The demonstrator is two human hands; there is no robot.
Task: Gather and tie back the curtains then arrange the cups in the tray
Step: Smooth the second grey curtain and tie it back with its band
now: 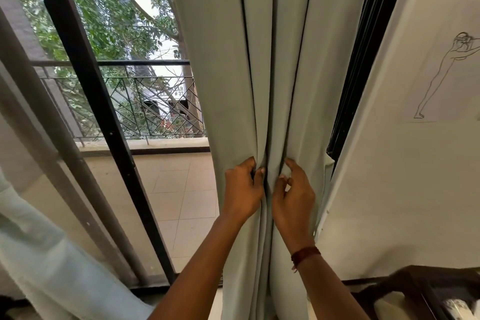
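Both hands up on the grey-green curtain, left hand pinching one fold, right hand gripping the next.

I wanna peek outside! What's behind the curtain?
Behind the curtain only a dark frame shows at its right edge; the rest is covered. Beside it, a balcony railing and trees.

A pale grey-green pleated fabric curtain hangs at centre, a black-framed glass door left of it, a white painted wall right (left hand and right hand side by side on it).
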